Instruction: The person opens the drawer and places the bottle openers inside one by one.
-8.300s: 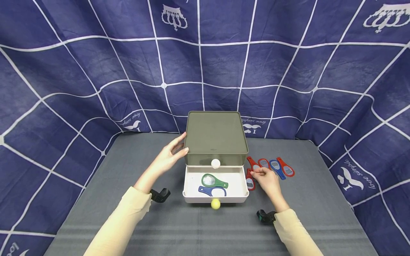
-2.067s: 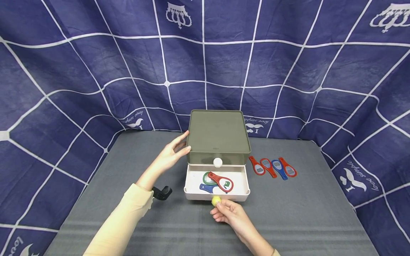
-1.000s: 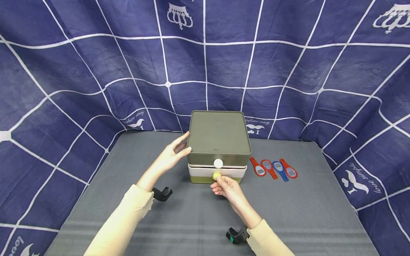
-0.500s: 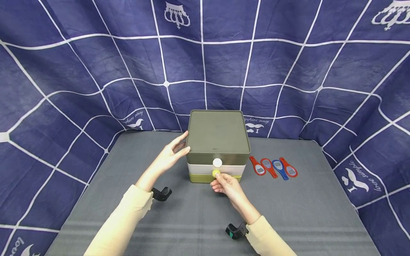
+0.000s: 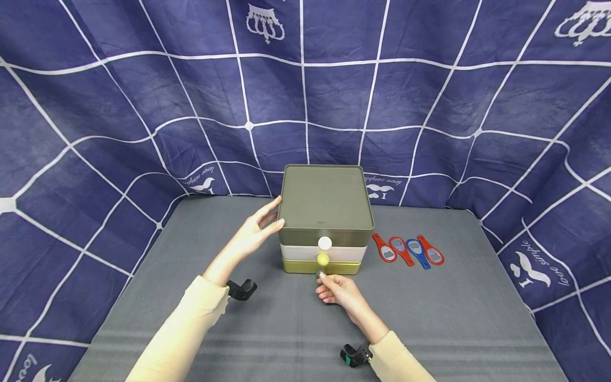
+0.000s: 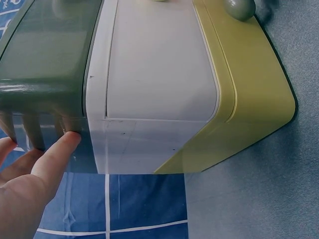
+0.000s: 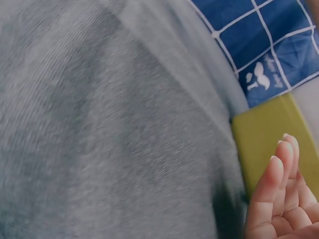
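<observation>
A three-tier drawer box point(image 5: 326, 196) stands on the grey cloth, dark green on top, white in the middle, yellow-green below. All its drawers are pushed in. My left hand point(image 5: 248, 236) rests against the left side of the top tier with fairly straight fingers; the left wrist view shows the fingertips point(image 6: 72, 137) on the dark green wall. With thumb and forefinger, my right hand point(image 5: 346, 294) pinches the dark knob point(image 5: 319, 271) of the bottom drawer point(image 5: 296, 267). Just above sits the yellow knob point(image 5: 323, 259) of the white drawer point(image 5: 298, 252).
Right of the box lie several bottle openers in a row: a red one point(image 5: 380, 244) nearest the box, a blue one point(image 5: 420, 257) and further red ones. A white knob point(image 5: 324, 243) sticks out of the top tier. A blue curtain point(image 5: 334, 95) hangs behind and at both sides.
My right hand put a red bottle opener into the white drawer, then pushed that drawer in by its yellow knob. It has since moved down to the dark knob. My left hand stayed put.
</observation>
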The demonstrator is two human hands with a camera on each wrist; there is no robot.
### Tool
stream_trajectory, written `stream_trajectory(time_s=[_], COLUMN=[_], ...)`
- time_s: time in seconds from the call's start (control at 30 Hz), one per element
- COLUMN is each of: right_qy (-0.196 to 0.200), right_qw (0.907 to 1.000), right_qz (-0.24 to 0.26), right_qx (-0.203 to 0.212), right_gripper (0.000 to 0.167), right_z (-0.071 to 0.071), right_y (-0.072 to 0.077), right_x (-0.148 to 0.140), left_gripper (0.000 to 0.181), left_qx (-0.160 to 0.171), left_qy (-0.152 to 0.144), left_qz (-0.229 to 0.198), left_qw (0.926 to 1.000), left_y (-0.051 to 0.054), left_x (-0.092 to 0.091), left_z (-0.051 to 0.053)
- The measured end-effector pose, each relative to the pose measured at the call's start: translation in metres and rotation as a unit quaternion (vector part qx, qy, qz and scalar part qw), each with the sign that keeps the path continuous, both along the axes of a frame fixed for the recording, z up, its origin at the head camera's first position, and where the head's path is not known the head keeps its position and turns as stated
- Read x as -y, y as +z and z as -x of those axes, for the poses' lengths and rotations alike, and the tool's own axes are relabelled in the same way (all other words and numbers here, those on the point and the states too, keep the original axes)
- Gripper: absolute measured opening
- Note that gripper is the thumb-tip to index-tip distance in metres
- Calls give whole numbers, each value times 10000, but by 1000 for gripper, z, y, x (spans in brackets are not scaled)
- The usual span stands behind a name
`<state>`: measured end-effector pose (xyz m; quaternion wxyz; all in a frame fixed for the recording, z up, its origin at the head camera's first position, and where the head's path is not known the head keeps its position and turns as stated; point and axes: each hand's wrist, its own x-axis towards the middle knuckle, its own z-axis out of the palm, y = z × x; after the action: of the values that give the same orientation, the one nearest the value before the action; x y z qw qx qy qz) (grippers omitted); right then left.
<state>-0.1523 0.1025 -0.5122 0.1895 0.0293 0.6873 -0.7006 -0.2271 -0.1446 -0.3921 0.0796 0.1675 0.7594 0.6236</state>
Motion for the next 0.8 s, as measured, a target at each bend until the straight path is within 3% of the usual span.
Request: stream_trajectory(time_s=[0.3, 0.8], right_qy=[90, 55], right_qw=[9996, 9996], right_qz=[127, 193], right_qx=[252, 202], right_gripper=[52, 42], right_z=[6, 15], right_y=[-16, -14], right_x=[-2, 2], left_gripper=[66, 66], left_qx=[-17, 11], left_qy=[-15, -18], left_qz=[8, -74], left_qw=[10000, 10000], left_y=[1, 1], left_x=[0, -1], left_z=[0, -1])
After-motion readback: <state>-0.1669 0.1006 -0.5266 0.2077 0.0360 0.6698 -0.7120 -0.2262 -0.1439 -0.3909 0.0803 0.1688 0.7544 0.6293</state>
